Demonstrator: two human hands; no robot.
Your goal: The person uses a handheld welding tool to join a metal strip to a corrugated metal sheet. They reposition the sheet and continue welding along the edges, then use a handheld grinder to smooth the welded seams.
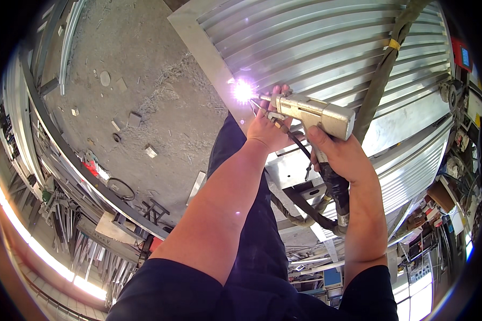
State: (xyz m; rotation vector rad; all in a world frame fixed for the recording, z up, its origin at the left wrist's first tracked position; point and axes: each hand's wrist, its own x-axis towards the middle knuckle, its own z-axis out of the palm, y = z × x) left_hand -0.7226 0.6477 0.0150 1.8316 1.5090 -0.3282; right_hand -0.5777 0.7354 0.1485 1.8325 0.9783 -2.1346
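- Two bare hands are placed at one pale metal torch, whose nose is directed leftward at a brilliant spot of light.
- Torch handle: gripped by the right hand, with fingers wrapped around it below the body.
- Torch nose: underlain by the left hand, its fingertips showing beyond; whether anything is gripped there cannot be told, since the torch covers part of the hand.
- Torch position: held above the border of a slatted metal panel, its tip just beside the light.
- Dark hose: seen across the slats, to the right of the torch.
- Good practice, as judged: the tip is best held at a constant angle and gap, with the nose steadied from beneath and travel made evenly. Bare fingers should be placed well back from the glare, and slack should be allowed in the hose.
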